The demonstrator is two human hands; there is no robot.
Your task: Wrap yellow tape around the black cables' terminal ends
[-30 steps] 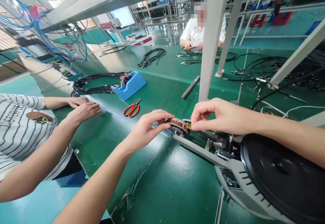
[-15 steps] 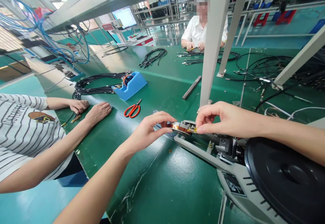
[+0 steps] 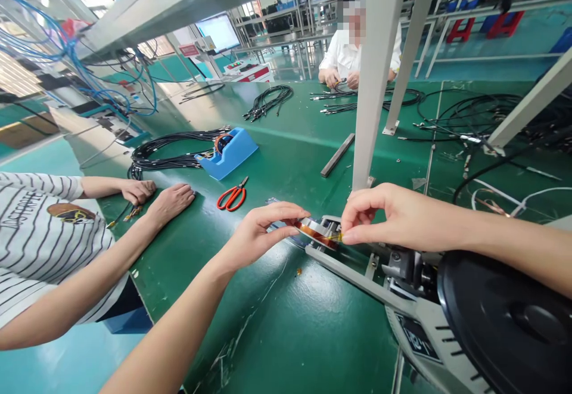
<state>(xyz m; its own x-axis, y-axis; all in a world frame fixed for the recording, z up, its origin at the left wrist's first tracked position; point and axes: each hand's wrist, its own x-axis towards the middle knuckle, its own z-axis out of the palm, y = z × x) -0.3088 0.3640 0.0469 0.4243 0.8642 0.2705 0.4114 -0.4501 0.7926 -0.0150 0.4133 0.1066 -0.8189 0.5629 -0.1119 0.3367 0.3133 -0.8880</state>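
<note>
My left hand (image 3: 261, 234) pinches the left side of a small round spool wound with amber tape (image 3: 315, 232). My right hand (image 3: 386, 214) pinches the free end of that tape at the spool's right side. The spool sits at the tip of a grey machine arm (image 3: 353, 266) that runs back to a large black disc (image 3: 509, 319) at the lower right. Both hands are closed in pinch grips, just above the green table (image 3: 295, 328).
A co-worker in a striped shirt sits at my left, both hands (image 3: 154, 197) resting on the table edge. Red scissors (image 3: 232, 194), a blue tape dispenser (image 3: 227, 149) and black cable bundles (image 3: 170, 146) lie beyond. A white frame post (image 3: 373, 78) stands behind my hands. Another person works opposite.
The co-worker's hands moved apart and settled flat on the table edge. My hands kept pinching the spool and tape with only slight shifts; the camera view drifted a little.
</note>
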